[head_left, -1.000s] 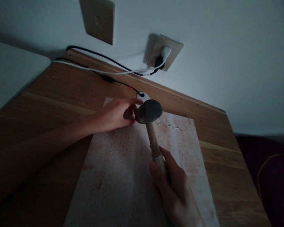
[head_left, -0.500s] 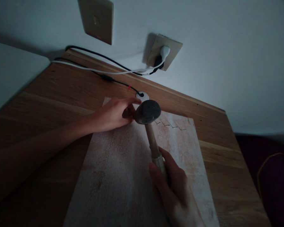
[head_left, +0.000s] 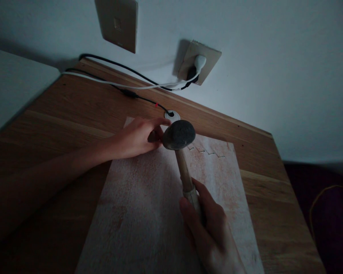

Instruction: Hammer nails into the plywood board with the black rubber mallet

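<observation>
Hammer with dark rounded head and pale wooden handle (head_left: 179, 141), gripped low on the handle in the closed right hand (head_left: 208, 232), head poised just above the far part of a pale reddish wooden board (head_left: 143, 213) lying on the brown wooden desk (head_left: 60, 125). Left hand (head_left: 137, 137) resting on the board right beside the head, fingertips pinched together as if around a small nail, though the nail itself hidden or too dim to make out. Row of thin nails or staples (head_left: 207, 151) just right of the head. Likely risks: striking the pinching fingers, so close to the head; a glancing blow bending the nail; the board shifting toward the cable hole (head_left: 172, 113) and black cable (head_left: 137, 96).
</observation>
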`<state>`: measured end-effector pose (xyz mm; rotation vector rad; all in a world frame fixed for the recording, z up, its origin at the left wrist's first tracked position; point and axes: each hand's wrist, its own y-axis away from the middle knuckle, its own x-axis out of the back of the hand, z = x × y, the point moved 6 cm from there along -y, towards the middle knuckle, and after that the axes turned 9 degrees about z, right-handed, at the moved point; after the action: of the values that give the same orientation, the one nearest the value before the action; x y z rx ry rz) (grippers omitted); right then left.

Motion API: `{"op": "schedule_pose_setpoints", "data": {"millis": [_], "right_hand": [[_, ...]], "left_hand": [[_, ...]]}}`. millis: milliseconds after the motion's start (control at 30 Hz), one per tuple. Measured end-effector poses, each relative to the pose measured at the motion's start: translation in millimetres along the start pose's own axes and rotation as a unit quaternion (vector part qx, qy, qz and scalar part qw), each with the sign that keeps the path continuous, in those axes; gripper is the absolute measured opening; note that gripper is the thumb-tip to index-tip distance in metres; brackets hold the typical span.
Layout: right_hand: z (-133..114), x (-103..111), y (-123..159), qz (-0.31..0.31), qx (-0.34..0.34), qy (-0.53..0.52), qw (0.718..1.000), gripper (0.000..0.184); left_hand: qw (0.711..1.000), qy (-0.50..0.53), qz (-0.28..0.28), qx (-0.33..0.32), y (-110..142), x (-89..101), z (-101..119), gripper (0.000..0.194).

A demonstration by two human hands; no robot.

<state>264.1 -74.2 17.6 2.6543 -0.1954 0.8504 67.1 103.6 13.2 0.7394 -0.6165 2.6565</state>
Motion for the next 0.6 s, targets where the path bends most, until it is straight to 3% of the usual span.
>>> {"op": "schedule_pose_setpoints", "data": {"millis": [433, 600], "right_hand": [[8, 2, 0, 0.024, 0.025, 0.021, 0.999, 0.057], [8, 15, 2, 0.046, 0.017, 0.038, 0.998, 0.057]], "left_hand": [[1.000, -0.002, -0.003, 0.009, 1, 1.0, -2, 0.046], [1.000, 0.012, -0.007, 0.001, 1, -0.2, -2, 0.040]]}}
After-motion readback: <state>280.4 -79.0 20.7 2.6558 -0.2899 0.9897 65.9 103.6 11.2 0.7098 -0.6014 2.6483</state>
